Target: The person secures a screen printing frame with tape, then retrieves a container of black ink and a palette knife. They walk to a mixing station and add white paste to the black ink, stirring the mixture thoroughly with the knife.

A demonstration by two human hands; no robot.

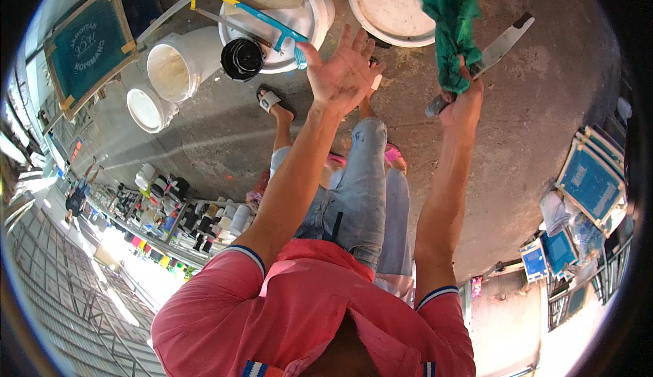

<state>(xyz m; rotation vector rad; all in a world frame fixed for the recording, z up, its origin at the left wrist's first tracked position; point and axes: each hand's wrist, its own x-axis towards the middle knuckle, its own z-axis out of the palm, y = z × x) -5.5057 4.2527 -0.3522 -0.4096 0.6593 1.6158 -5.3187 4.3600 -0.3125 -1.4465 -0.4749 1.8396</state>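
My left hand [341, 78] is turned palm up with its fingers spread, and it holds nothing; dark smudges mark the palm. In my right hand [464, 102] are a crumpled green cloth [449, 25] and a long flat metal blade [502, 48], a spatula or a knife, with a dark patch near its tip. The tool's handle end [435, 106] sticks out on the palm side. Beyond my left thumb, a hacksaw [260, 15] with a yellow and teal frame rests on a white bucket lid [285, 53]. A black-smeared pot [243, 59] sits beside it.
Another round white lid [393, 4] lies ahead. White buckets [176, 65] stand at left near a screen-printing frame [89, 48] bearing writing. More frames [592, 180] lean at right. Containers crowd a shelf [214, 219]. Someone in pink sandals [394, 153] stands close by; another person [79, 196] is farther off.
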